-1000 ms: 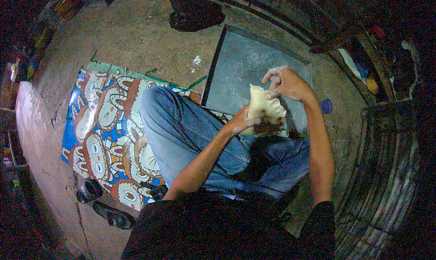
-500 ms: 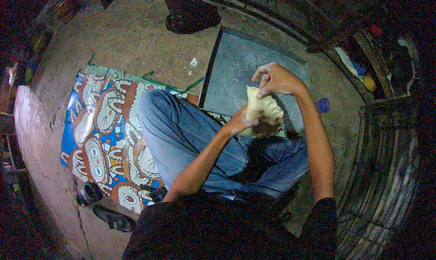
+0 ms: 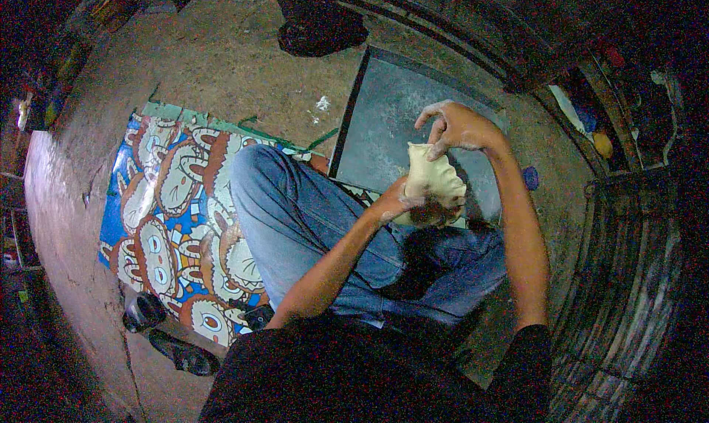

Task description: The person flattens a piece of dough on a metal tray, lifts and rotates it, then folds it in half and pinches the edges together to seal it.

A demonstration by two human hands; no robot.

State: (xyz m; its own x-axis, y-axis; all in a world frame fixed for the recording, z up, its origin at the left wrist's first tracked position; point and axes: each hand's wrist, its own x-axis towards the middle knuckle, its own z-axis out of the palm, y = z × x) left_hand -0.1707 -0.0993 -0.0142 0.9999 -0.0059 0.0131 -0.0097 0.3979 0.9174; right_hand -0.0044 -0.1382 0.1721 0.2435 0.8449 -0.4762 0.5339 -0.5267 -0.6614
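A large pale dough turnover [image 3: 434, 178], folded over with a wavy pleated edge along its right side, is held up above my lap and the near part of a tray. Supporting it from the lower left is my left hand [image 3: 391, 203], its fingers partly hidden behind the dough. My right hand [image 3: 467, 128] pinches the top corner between thumb and finger, while the other fingers curl above. Whitish flour dusts both hands. Beyond them on the floor lies the flat dark-rimmed metal tray [image 3: 391, 98], its grey surface smudged with powder.
A cartoon-printed mat [image 3: 159, 253] spreads to my left, with dark sandals [image 3: 185, 354] by its near edge. White powder [image 3: 321, 103] spots the floor left of the tray. A black bag [image 3: 325, 35] sits behind. To the right are a purple object [image 3: 530, 177] and a slatted bench [image 3: 617, 290].
The whole view has shifted slightly. Both hands keep hold of the dough turnover, and my right thumb and finger remain at its top corner with little visible change.
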